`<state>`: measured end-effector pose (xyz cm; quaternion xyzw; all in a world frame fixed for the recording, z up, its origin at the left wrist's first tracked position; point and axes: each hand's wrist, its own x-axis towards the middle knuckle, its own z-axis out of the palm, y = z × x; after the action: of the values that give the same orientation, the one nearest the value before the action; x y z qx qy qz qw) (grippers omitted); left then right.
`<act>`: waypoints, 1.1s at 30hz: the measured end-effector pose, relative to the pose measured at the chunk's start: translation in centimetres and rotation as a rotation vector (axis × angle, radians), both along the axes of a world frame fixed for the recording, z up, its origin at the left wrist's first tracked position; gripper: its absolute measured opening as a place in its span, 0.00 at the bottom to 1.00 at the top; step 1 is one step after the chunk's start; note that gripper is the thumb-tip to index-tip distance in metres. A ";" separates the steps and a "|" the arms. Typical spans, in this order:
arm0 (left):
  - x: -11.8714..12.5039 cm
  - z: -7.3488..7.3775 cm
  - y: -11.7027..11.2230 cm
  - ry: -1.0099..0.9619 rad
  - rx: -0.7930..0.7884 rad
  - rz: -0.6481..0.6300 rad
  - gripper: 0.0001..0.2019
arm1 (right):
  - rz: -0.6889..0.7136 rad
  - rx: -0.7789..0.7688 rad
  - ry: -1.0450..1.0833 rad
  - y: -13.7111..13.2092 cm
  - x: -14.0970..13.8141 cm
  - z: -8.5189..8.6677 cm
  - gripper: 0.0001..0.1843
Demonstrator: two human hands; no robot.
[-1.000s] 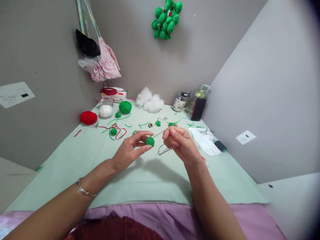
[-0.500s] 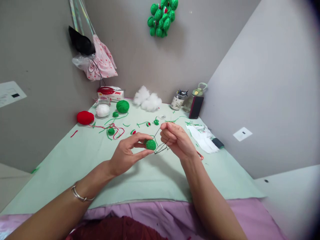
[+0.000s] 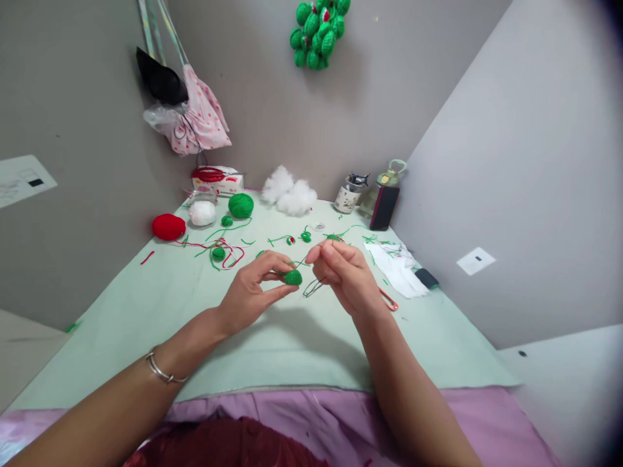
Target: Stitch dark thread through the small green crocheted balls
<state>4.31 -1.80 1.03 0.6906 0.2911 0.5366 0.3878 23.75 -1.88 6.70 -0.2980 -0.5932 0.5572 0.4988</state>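
Between the thumb and fingers of my left hand (image 3: 256,285) is a small green crocheted ball (image 3: 293,277), held above the table. A dark thread (image 3: 302,261) runs from the top of the ball up to my right hand (image 3: 339,267), whose thumb and fingers are pinched on it. Whether a needle is in that pinch I cannot make out. Loops of the same dark thread hang below the right fingers, just right of the ball. Past the hands lie small green crocheted pieces (image 3: 305,236), one showing red and white (image 3: 291,240).
Behind are red yarn (image 3: 169,227), white yarn (image 3: 202,213), green yarn (image 3: 241,205) and white stuffing (image 3: 289,192). A pen jar (image 3: 347,196), a bottle (image 3: 389,175) and a phone (image 3: 384,208) stand back right. White tissue (image 3: 396,269) and an orange-red handled tool (image 3: 388,298) lie right.
My right hand has come down a little and turned, and the dark thread between it and the ball is shorter. The green ball is tilted slightly differently in my left fingers.
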 end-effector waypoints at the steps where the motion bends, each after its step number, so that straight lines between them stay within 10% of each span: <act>1: -0.1 0.1 0.0 -0.010 -0.007 0.006 0.08 | 0.014 0.036 -0.045 -0.3 0.1 0.0 0.20; 14: -2.5 3.1 0.3 -0.264 -0.136 0.106 0.12 | 0.241 0.191 -0.523 -2.8 -1.3 0.8 0.19; 22: -2.9 3.1 0.7 -0.308 -0.195 0.096 0.14 | -0.119 0.008 -0.336 0.3 0.5 -0.7 0.23; 33: -2.3 2.7 0.8 -0.254 -0.225 0.136 0.14 | 0.002 -0.009 -0.184 -1.6 -1.8 -0.8 0.15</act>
<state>1.98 -0.98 3.71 0.5482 0.3442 0.6083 0.4592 22.00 -3.43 5.91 -0.3497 -0.6343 0.5305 0.4403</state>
